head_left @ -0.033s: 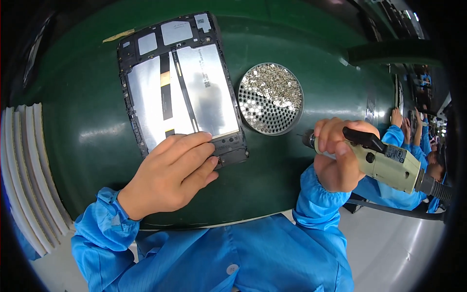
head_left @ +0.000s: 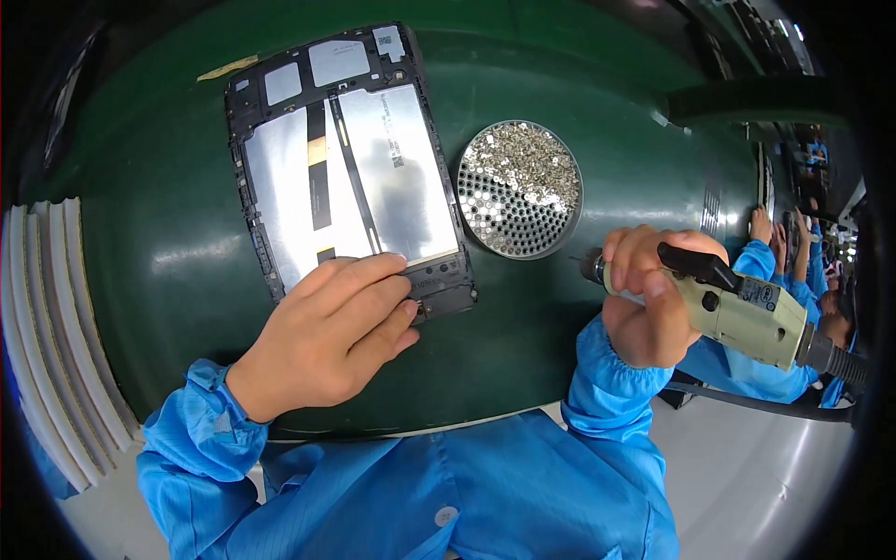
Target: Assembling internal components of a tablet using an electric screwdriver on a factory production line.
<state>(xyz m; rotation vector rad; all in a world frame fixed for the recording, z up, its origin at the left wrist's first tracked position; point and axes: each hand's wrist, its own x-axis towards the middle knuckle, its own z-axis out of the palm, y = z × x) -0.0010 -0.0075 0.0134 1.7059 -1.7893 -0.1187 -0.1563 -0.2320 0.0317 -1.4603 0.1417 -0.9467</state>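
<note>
An opened tablet (head_left: 397,187), black-framed with silver battery panels, lies tilted on the green table. Across its near end rests my left hand (head_left: 327,341), fingers stretched out and covering part of the lower edge. My right hand (head_left: 653,294) is wrapped around a pale green electric screwdriver (head_left: 747,322) with a black lever and a cable at its rear. The screwdriver's thin bit points left, over the table and apart from the tablet. Between the tablet and that hand sits a round screw tray (head_left: 518,245), its far half heaped with small silver screws and its near half showing rows of holes.
White curved-looking slabs (head_left: 70,327) stand stacked at the left edge of the table. A yellowish strip (head_left: 227,69) lies by the tablet's far left corner. On the right, a dark green bar (head_left: 747,100) juts over the table, and co-workers' hands (head_left: 761,227) and blue sleeves show beyond.
</note>
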